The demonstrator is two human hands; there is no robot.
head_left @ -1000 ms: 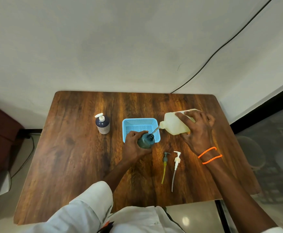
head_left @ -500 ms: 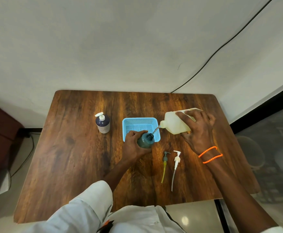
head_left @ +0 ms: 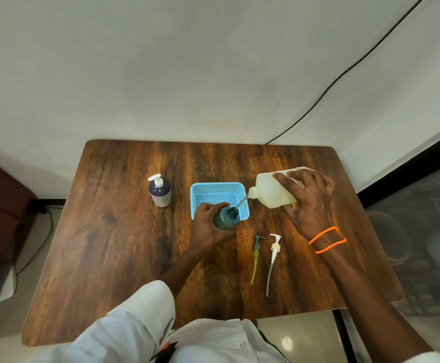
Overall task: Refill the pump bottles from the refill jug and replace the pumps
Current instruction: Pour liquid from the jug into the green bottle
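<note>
Right hand clamps tilted jug — left hand grips green bottle

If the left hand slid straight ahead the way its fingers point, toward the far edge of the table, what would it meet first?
The left hand grips the green bottle, so the bottle would lead and most likely hit the near wall of the blue basket, which lies directly behind it. How close they already stand is unclear from this one view.

A pale refill jug is tipping a thin stream into an open dark green bottle, while a grey pump and white pump are lying nearby beside a capped navy bottle standing upright.
</note>
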